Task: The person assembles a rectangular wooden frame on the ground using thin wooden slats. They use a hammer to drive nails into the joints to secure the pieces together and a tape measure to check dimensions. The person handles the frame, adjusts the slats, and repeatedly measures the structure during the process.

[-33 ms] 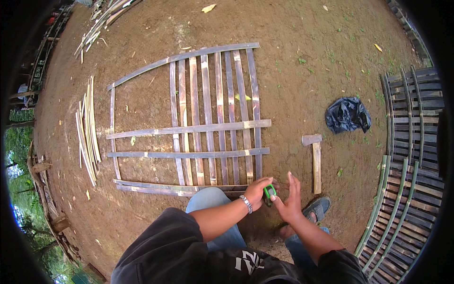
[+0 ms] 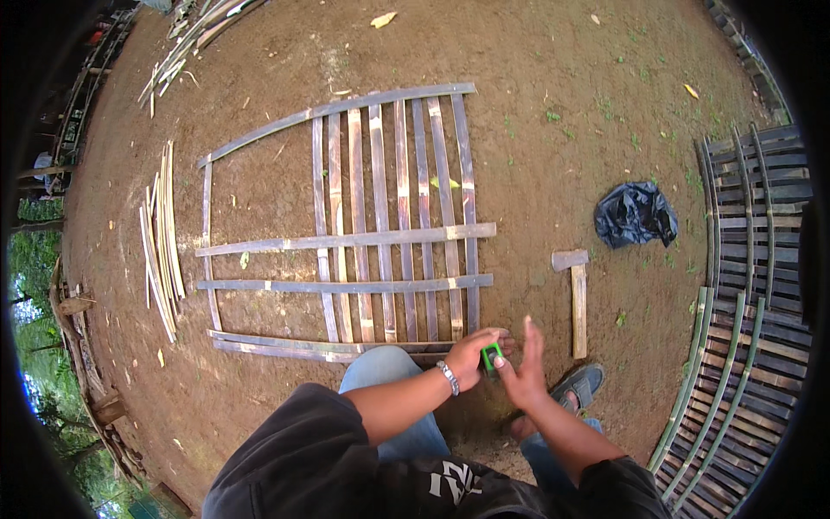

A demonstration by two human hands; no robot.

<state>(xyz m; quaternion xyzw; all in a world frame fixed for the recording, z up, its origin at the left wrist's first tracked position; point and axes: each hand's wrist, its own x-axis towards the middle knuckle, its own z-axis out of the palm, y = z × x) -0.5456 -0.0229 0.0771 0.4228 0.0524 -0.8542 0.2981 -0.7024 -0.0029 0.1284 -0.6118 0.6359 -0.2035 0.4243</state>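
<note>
My left hand [image 2: 467, 362], with a metal-link band at its wrist, is closed around a small green and black tape measure [image 2: 491, 355]. Beside it, my right hand [image 2: 526, 374] has its fingers stretched out, and its thumb touches the near side of the tape measure. Part of the tape measure is hidden by the hands. Just beyond my left hand lies a flat lattice [image 2: 380, 235] of dark split-bamboo slats on the dirt, with several crosswise slats grouped on its right half. My bent knee [image 2: 380, 367] is at its near edge.
An axe or hatchet with a wooden handle [image 2: 579, 311] lies right of my hands. A crumpled black plastic bag [image 2: 635, 214] is farther off. Thin pale strips [image 2: 162, 233] lie at left, more strips [image 2: 194, 39] at far left. Slatted bamboo panels [image 2: 743, 389] stand at right.
The tape measure has turned slightly between my hands, and the fingers of my left hand have shifted a little. The lattice and the other things lie as before.
</note>
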